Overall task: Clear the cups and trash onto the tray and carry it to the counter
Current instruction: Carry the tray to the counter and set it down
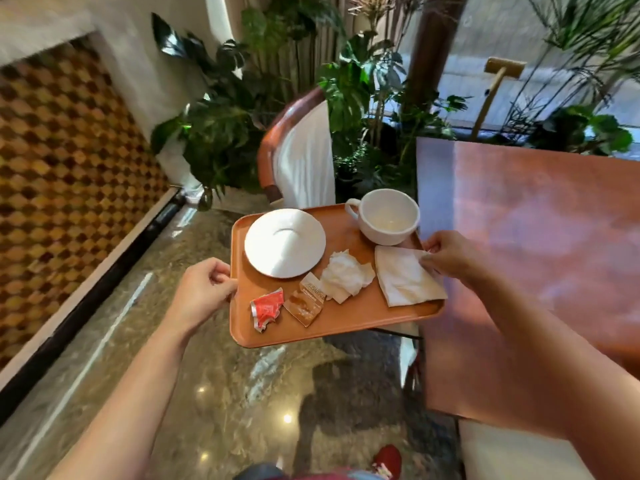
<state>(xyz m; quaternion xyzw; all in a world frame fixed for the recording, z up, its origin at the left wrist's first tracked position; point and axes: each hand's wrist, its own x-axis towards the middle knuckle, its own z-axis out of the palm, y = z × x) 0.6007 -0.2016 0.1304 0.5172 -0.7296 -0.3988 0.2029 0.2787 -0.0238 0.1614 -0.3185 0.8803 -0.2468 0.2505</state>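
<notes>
You held the tray (332,323) in the air between your hands, off the counter (540,258) that lay just past your right hand and above a polished stone floor (180,393). Your left hand (202,289) was closed on the tray's left rim, thumb on top and fingers curled beneath. Your right hand (450,254) was closed on the right rim, its fingertips also pinching the edge of a flat napkin (405,278) lying there. Both forearms reached forward from the bottom of the view, the tray roughly level but turned a little.

Just inside your right hand, toward the far corner, stood a white cup (388,216), nearly empty. Nearer your left hand lay a saucer (284,242). Between your hands, toward the near edge, were a crumpled tissue (346,280), a brown sachet (304,303) and a torn red wrapper (266,308).

The tray looked stiff and smooth, so gripping opposite rims seemed right. The cup and saucer were probably ceramic, heavy enough to slide and breakable if the tray tipped. The papers were light and could have blown or slipped off, so pinning the napkin seemed sensible.
</notes>
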